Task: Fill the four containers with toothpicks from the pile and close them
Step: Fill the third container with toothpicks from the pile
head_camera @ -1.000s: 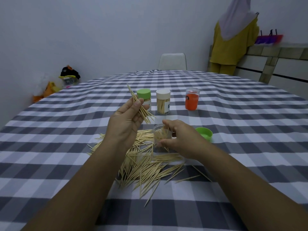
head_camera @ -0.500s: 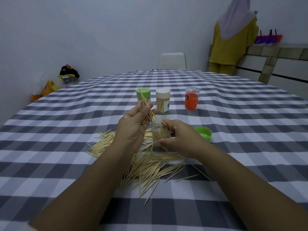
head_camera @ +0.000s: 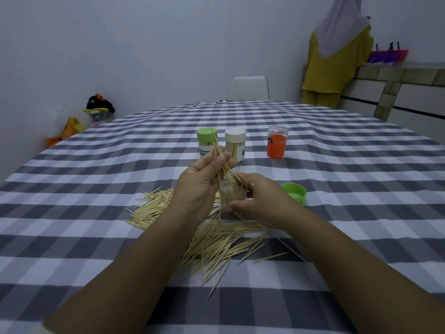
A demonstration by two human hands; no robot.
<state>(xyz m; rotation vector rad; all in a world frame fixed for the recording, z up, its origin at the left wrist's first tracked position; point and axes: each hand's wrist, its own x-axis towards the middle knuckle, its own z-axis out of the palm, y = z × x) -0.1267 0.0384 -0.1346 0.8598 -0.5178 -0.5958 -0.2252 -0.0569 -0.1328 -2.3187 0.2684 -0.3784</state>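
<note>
A clear open container [head_camera: 232, 197] stands on the checked tabletop [head_camera: 337, 189] at the far edge of the toothpick pile [head_camera: 207, 239], partly hidden between the two hands. A small bundle of toothpicks [head_camera: 220, 156] is held steeply over its mouth, lower tips at or just inside the rim; how far they have entered cannot be told.

The step in hand is judged to be the filling of this container. The next move would call for the bundle to be lined up with the narrow opening and released so that the sticks drop in upright rather than splay over the rim. The loose green lid [head_camera: 294, 192], lying just to the right, would then be needed for closing.

The left hand [head_camera: 199, 186] is closed narrowly, thumb and fingers pinching the bundle near its middle. The right hand [head_camera: 258, 201] is curled around the container's side, steadying it.

Farther back, a green-lidded container [head_camera: 206, 143] and a white-lidded container [head_camera: 235, 145] stand side by side, closed and showing toothpicks inside. An orange container [head_camera: 277, 145] stands apart to their right; whether it is filled cannot be told.
</note>
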